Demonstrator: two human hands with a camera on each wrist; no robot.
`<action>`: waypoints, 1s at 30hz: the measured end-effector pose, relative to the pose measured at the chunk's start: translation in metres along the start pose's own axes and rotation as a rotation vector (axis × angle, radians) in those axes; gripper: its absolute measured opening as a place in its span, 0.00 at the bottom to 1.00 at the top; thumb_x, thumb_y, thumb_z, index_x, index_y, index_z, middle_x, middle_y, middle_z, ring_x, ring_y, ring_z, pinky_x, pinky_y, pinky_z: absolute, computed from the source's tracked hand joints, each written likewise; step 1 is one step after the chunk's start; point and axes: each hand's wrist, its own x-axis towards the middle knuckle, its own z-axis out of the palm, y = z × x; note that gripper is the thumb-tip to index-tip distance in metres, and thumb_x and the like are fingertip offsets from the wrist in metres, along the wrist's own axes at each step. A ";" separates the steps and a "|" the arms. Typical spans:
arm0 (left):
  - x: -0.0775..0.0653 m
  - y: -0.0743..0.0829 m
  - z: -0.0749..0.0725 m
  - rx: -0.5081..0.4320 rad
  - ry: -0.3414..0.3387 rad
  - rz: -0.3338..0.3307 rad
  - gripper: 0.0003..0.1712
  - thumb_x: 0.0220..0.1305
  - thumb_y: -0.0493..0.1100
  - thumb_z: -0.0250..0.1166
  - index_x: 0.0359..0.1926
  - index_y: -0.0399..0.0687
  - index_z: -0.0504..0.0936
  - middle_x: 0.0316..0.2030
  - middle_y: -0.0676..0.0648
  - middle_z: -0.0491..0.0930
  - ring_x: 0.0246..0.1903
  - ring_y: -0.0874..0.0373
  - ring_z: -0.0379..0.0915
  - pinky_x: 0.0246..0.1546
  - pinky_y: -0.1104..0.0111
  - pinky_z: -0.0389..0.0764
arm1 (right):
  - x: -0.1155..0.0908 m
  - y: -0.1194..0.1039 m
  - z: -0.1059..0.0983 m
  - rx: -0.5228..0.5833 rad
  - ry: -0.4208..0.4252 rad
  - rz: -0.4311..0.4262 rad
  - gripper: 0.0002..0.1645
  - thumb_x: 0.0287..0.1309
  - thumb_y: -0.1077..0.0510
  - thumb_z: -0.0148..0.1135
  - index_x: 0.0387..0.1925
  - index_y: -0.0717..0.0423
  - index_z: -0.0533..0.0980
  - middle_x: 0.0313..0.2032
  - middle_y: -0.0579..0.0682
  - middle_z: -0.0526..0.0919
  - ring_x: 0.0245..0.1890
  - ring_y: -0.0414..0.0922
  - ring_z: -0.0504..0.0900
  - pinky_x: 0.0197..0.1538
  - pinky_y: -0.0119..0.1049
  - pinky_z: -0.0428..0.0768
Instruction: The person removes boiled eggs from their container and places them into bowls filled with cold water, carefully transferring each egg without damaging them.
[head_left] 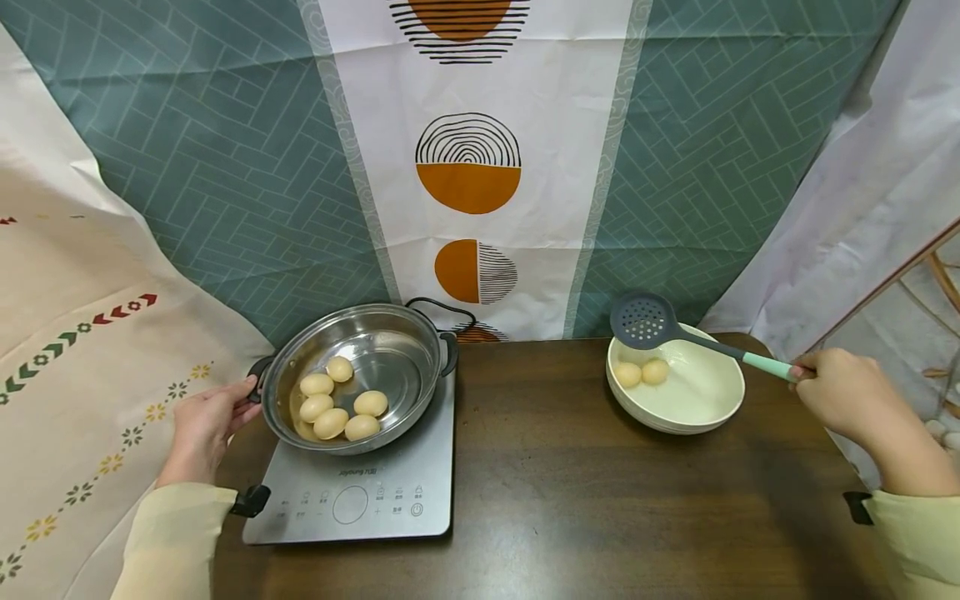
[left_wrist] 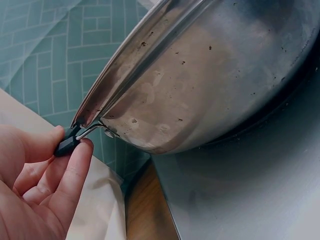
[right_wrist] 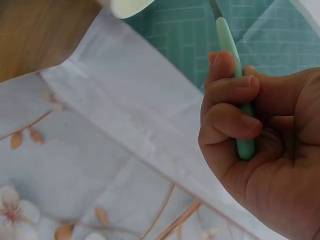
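Note:
My left hand (head_left: pixel 207 425) pinches the black side handle (left_wrist: pixel 67 143) of a steel pot (head_left: pixel 408 423) between thumb and fingers. Several eggs (head_left: pixel 331 423) lie in the near-left part of the pot, which tilts on the induction cooktop (head_left: pixel 360 500). At the right, my right hand (head_left: pixel 847 392) grips the mint-green handle (right_wrist: pixel 227 40) of a slotted skimmer (head_left: pixel 643 320). Its dark grey perforated head hangs over the far-left rim of a cream bowl (head_left: pixel 701 392), with no egg on it. Two eggs (head_left: pixel 641 372) rest inside the bowl, at its left side.
The brown wooden table (head_left: pixel 540 467) spans the space between cooktop and bowl. A black cord (head_left: pixel 450 307) runs behind the pot. Patterned cloth (head_left: pixel 465 183) hangs along the back, with pale curtains (head_left: pixel 82 333) at the left and white fabric at the right.

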 end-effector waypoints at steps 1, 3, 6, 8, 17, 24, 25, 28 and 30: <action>0.000 0.000 0.000 -0.001 -0.001 0.001 0.05 0.50 0.45 0.73 0.25 0.51 0.85 0.21 0.52 0.84 0.23 0.60 0.83 0.30 0.70 0.86 | 0.002 -0.004 0.000 0.010 0.001 -0.012 0.16 0.64 0.57 0.48 0.35 0.63 0.79 0.24 0.51 0.79 0.24 0.52 0.71 0.22 0.35 0.65; 0.000 0.001 0.001 0.004 0.001 0.000 0.05 0.50 0.45 0.73 0.25 0.52 0.85 0.21 0.52 0.84 0.23 0.60 0.83 0.30 0.70 0.86 | 0.004 -0.013 -0.001 0.022 0.013 -0.039 0.16 0.65 0.57 0.47 0.31 0.59 0.80 0.22 0.47 0.77 0.23 0.47 0.68 0.22 0.31 0.61; 0.000 0.001 0.001 0.012 -0.001 0.000 0.05 0.50 0.46 0.72 0.25 0.52 0.85 0.21 0.53 0.84 0.23 0.60 0.83 0.30 0.69 0.86 | 0.010 -0.028 -0.004 0.033 0.041 -0.075 0.16 0.64 0.58 0.47 0.26 0.54 0.79 0.19 0.45 0.74 0.21 0.45 0.66 0.22 0.30 0.60; 0.000 0.001 0.001 0.018 0.003 0.001 0.05 0.50 0.46 0.72 0.25 0.52 0.85 0.21 0.53 0.84 0.23 0.60 0.83 0.30 0.69 0.86 | 0.014 -0.038 -0.007 0.034 0.058 -0.099 0.16 0.63 0.59 0.47 0.25 0.54 0.79 0.20 0.46 0.74 0.22 0.46 0.67 0.23 0.31 0.61; 0.000 0.000 -0.001 0.016 0.010 0.006 0.06 0.48 0.46 0.74 0.24 0.52 0.85 0.21 0.53 0.83 0.22 0.59 0.83 0.30 0.69 0.86 | 0.031 -0.090 -0.009 0.092 0.016 -0.170 0.15 0.65 0.60 0.47 0.30 0.57 0.80 0.27 0.50 0.81 0.26 0.48 0.71 0.27 0.35 0.67; 0.002 0.001 0.003 0.022 0.012 0.008 0.06 0.49 0.46 0.73 0.25 0.52 0.86 0.20 0.53 0.83 0.22 0.60 0.83 0.29 0.69 0.86 | 0.039 -0.131 0.003 0.129 0.023 -0.226 0.15 0.63 0.62 0.46 0.28 0.55 0.79 0.24 0.48 0.79 0.21 0.45 0.69 0.23 0.32 0.67; 0.002 0.001 0.003 0.020 0.006 0.012 0.06 0.49 0.46 0.73 0.25 0.52 0.86 0.21 0.53 0.83 0.22 0.60 0.83 0.29 0.69 0.86 | 0.041 -0.138 0.005 0.133 0.023 -0.231 0.15 0.63 0.62 0.47 0.28 0.55 0.79 0.23 0.48 0.78 0.21 0.45 0.69 0.23 0.32 0.66; 0.002 0.001 0.001 0.022 0.003 0.008 0.05 0.50 0.46 0.73 0.25 0.52 0.85 0.20 0.53 0.83 0.22 0.60 0.83 0.29 0.70 0.86 | 0.047 -0.160 0.013 0.143 0.016 -0.250 0.15 0.62 0.63 0.47 0.24 0.53 0.78 0.20 0.47 0.74 0.22 0.44 0.67 0.24 0.31 0.65; 0.001 0.001 -0.001 0.029 0.010 -0.002 0.05 0.50 0.46 0.73 0.24 0.53 0.85 0.20 0.53 0.83 0.21 0.60 0.83 0.29 0.70 0.86 | 0.050 -0.176 0.019 0.154 0.001 -0.264 0.17 0.62 0.63 0.47 0.21 0.52 0.77 0.18 0.47 0.72 0.21 0.44 0.66 0.24 0.31 0.64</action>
